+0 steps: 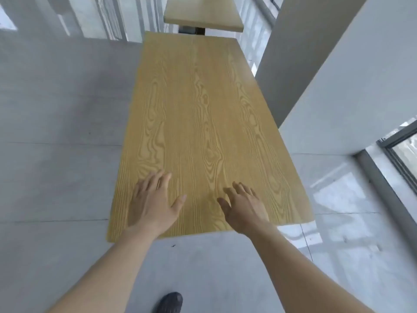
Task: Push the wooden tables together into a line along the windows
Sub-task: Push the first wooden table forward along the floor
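1. My dark shoe point(169, 302) shows at the bottom edge, planted on the grey tiled floor point(56, 154).
2. My two bare forearms reach forward from the lower corners and meet the near end of the wooden table point(198, 114).
3. My left hand point(152, 203) lies palm down over the near left part of the tabletop, fingers straight and loosely together, thumb splayed out to the right. It grips nothing.
4. My right hand point(243, 205) is palm down just beside it toward the middle, fingers spread and slightly bent, thumb pointing left. It grips nothing either; I cannot tell whether the fingertips press the wood or hover just above it.
5. The table's light grain runs lengthwise away from me, and its top is bare apart from my hands.
6. Along its right side stands a white pillar point(338, 82), close to the table's edge, with a dark-framed window point(399, 152) at floor level beyond it.
7. Past the far end sits a second wooden table point(203, 16), lined up with mine, a narrow gap between them showing its dark base point(191, 30).
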Tool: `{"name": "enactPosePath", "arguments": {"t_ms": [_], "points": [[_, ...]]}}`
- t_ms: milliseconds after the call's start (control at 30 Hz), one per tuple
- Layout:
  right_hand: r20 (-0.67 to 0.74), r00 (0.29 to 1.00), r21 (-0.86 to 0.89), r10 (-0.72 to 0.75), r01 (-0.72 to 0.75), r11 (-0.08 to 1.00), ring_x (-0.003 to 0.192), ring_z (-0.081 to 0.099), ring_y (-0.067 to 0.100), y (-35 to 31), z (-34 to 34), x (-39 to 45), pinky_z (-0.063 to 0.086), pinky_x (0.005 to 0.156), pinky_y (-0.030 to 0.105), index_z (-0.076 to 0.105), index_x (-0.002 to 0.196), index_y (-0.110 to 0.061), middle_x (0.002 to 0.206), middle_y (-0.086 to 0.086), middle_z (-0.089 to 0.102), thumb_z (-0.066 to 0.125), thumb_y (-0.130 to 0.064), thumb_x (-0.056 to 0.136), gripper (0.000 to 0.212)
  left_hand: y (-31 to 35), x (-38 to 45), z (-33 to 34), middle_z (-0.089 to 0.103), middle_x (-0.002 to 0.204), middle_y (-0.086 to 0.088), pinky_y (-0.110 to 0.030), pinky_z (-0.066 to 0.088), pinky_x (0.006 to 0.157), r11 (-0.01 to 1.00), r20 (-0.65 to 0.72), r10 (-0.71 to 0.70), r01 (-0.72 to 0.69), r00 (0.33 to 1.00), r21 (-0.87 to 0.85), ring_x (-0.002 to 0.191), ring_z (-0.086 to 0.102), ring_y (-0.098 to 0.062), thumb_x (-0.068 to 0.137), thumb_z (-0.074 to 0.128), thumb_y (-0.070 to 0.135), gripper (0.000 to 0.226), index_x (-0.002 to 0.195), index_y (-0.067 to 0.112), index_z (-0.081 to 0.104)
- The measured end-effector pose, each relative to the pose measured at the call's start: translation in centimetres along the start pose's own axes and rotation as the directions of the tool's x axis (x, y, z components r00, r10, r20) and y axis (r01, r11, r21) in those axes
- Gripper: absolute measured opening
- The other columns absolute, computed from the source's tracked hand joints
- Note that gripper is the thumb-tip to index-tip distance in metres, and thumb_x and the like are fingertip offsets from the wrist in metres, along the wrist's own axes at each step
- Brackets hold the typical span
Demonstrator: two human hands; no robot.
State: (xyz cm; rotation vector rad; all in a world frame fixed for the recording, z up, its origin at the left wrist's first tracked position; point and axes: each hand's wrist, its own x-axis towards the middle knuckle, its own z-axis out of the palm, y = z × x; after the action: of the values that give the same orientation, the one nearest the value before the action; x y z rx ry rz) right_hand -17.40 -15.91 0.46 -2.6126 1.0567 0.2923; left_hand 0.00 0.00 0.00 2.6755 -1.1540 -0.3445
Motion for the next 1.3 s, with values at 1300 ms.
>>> {"name": "enactPosePath", "arguments": {"t_ms": [1300], "points": [[-0.506, 0.858, -0.065, -0.087, 0.063, 0.996, 0.153, 0.028, 0.034, 2.4, 8.9, 9.2, 0.019, 0.125, 0.049, 0.050, 0.148, -0.013, 0.161, 0.013, 0.040, 0.043, -0.040, 0.098, 0.057, -1.8, 7.5, 9.3, 0.031, 0.164, 0.003, -0.049, 0.013, 0.126, 0.997, -0.178, 0.041, -0.030, 0.983, 0.064, 0.155, 0.016, -0.022, 0.094, 0.034, 0.066, 0.074, 0.155, 0.024, 0.035]]}}
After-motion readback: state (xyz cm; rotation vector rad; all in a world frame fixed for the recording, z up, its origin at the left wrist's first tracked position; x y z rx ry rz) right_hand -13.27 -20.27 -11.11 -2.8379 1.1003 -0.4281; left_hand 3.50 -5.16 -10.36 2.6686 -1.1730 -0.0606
